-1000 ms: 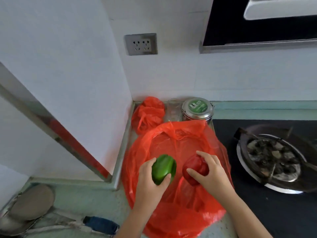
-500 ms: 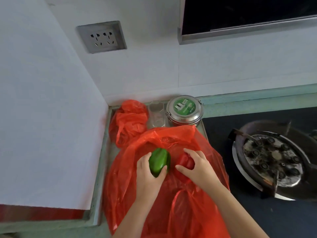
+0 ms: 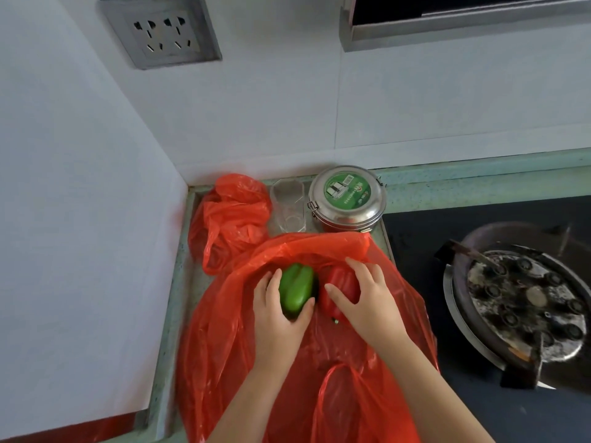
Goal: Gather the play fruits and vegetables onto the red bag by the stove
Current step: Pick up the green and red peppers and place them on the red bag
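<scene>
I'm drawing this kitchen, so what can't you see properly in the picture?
Head view only:
- Tin label: print too small to read.
- Small red bag: crumpled plastic hides any contents.
- Red pepper: right hand covers its right side.
- Stove burner: cut off by the right edge.

- A grey wall socket (image 3: 160, 30) sits high on the white wall (image 3: 80, 219).
- The edge of a range hood (image 3: 463, 24) shows at top right.
- A round metal tin (image 3: 347, 199) with a green label stands at the back of the green counter (image 3: 447, 183).
- A clear cup (image 3: 287, 204) stands upright just left of the tin.
- A crumpled red bag (image 3: 230, 215) fills the corner beside the cup.
- A blackened gas burner (image 3: 524, 302) sits at right.
</scene>
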